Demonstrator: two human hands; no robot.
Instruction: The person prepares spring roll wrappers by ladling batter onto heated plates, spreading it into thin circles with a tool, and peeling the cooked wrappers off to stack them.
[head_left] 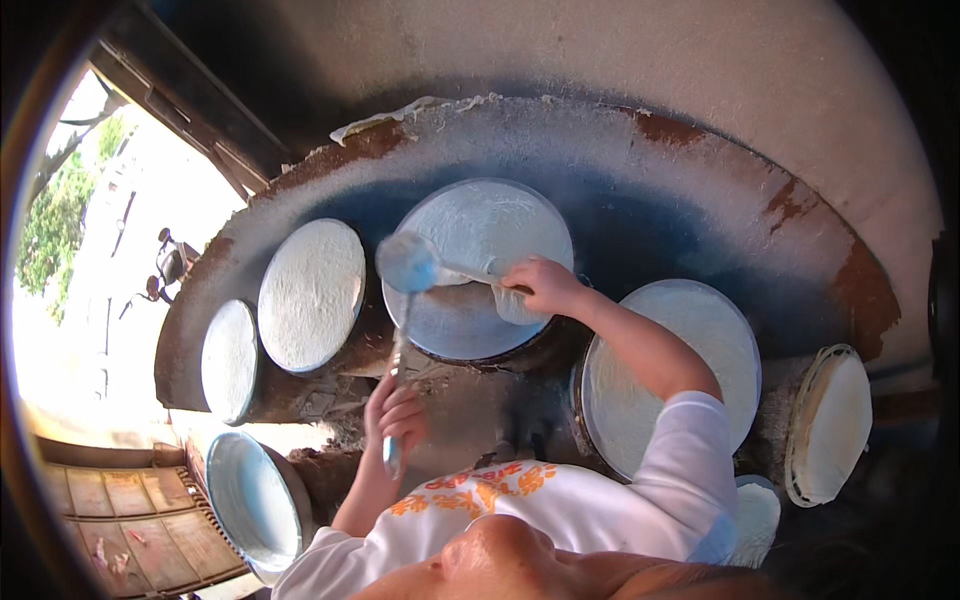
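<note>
My left hand (398,412) is wrapped round the long handle of a ladle (408,262). The ladle's pale blue-white bowl is raised over the left edge of the middle round pan (470,335). On that pan, a thin white layer (480,215) covers the far part, while the near part shows a greyish surface. Over the pan's right side, my right hand (545,285) has its fingers closed on a thin pale stick (468,271) that reaches left toward the ladle bowl. A whitish flap (517,305) hangs just below these fingers; I cannot tell whether they touch it.
White-topped round pans stand left (312,295), far left (230,360) and right (670,375). A pale round cloth-like cover (830,425) tilts at the far right. A basin of whitish liquid (260,500) sits lower left, beside a slatted wooden surface (120,510). A curved stained ledge (700,180) rises behind.
</note>
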